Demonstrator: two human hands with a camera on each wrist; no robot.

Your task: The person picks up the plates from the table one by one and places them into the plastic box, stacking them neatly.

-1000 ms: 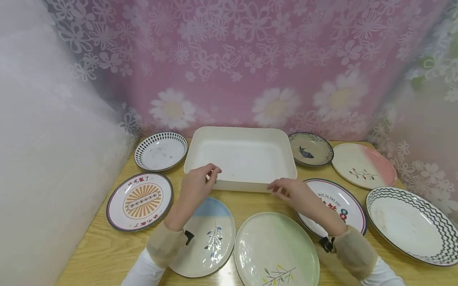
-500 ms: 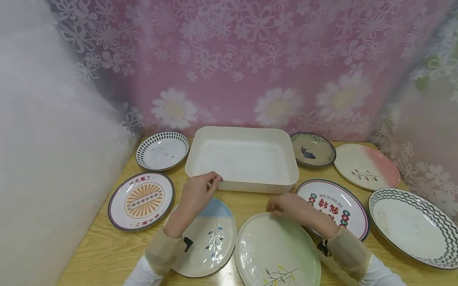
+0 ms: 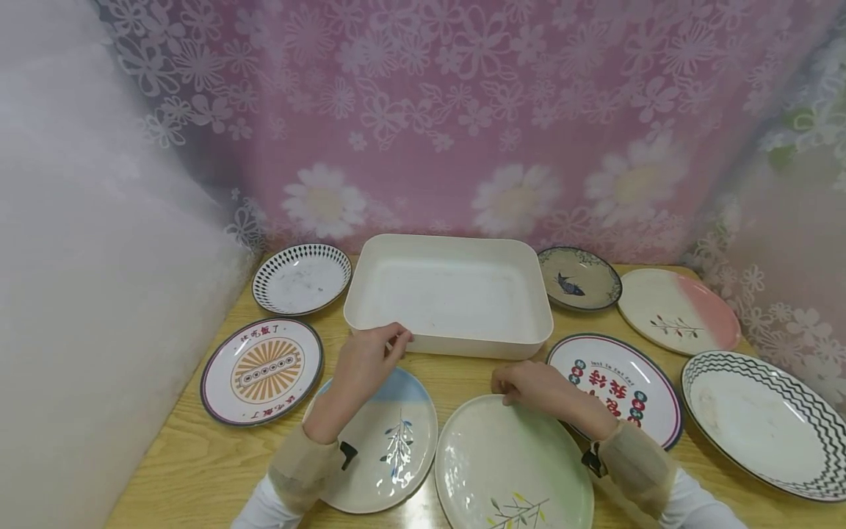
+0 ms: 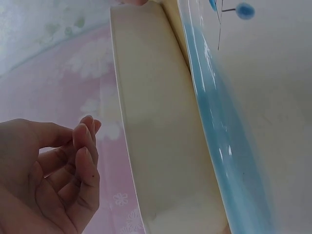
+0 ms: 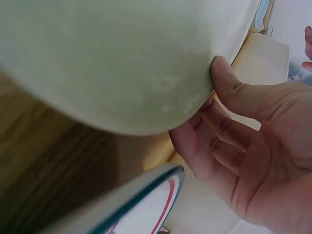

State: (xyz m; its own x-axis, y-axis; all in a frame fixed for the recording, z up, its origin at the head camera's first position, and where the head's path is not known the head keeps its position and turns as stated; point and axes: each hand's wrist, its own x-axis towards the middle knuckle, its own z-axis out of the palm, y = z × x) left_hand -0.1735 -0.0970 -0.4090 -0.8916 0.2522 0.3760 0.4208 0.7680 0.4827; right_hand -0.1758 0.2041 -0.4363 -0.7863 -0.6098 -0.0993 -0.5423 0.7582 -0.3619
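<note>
A light wooden table carries a spread of plates around a white rectangular tray that sits at the middle of the table's far edge. Behind the table hangs a pink curtain printed with white flowers, and pale sheer fabric closes off the left and right sides.

The right hand rests at the far rim of the pale green plate, near the middle of the table's near edge; in the right wrist view its thumb presses on the top of the rim and the curled fingers reach under it, pinching the edge. The left hand hovers above the blue-and-white plate, just beside the tray's near wall; its fingers are loosely curled and hold nothing.

Along the left edge lie a sunburst plate and a dotted-rim plate. Toward the right edge lie a red-lettered plate, a fish plate, a pink-and-cream plate and a wavy-rim plate.
</note>
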